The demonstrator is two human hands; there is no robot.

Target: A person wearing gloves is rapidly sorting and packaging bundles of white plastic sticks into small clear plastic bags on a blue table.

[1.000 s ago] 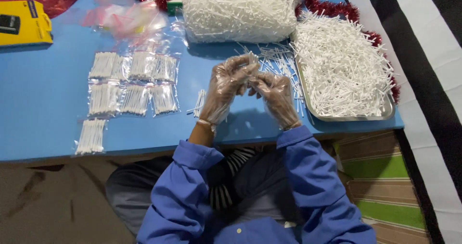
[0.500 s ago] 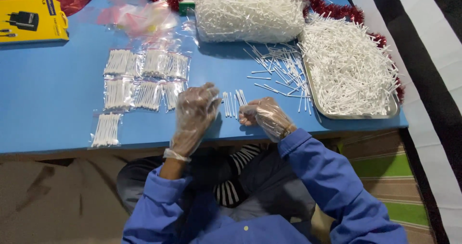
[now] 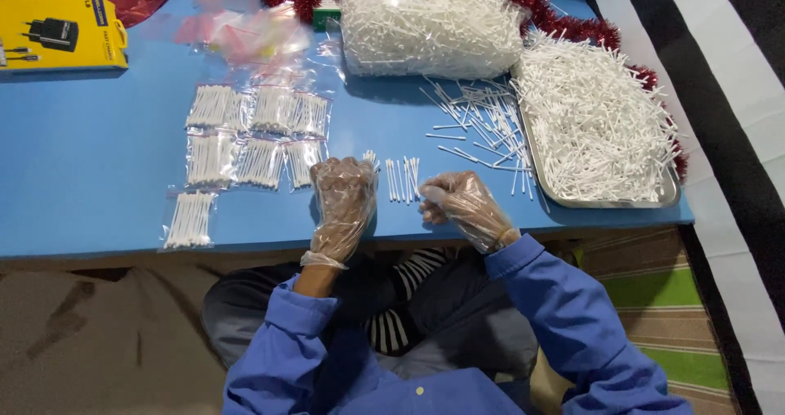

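While both hands wear thin clear plastic gloves, the left hand [image 3: 344,198] lies with its fingers curled down and close together on the blue table [image 3: 90,161], and some white cotton swabs [image 3: 370,158] stick out just above its fingertips. I cannot tell if it really grips them. The right hand [image 3: 459,205] is half closed, its fingers bent inward and pressed together near the table edge; whether it pinches something I cannot tell. Between the hands, a small row of swabs [image 3: 401,178] lies side by side on the table. Left of them are filled little clear bags [image 3: 253,135]. At the right stands a metal tray [image 3: 605,198] heaped with swabs.
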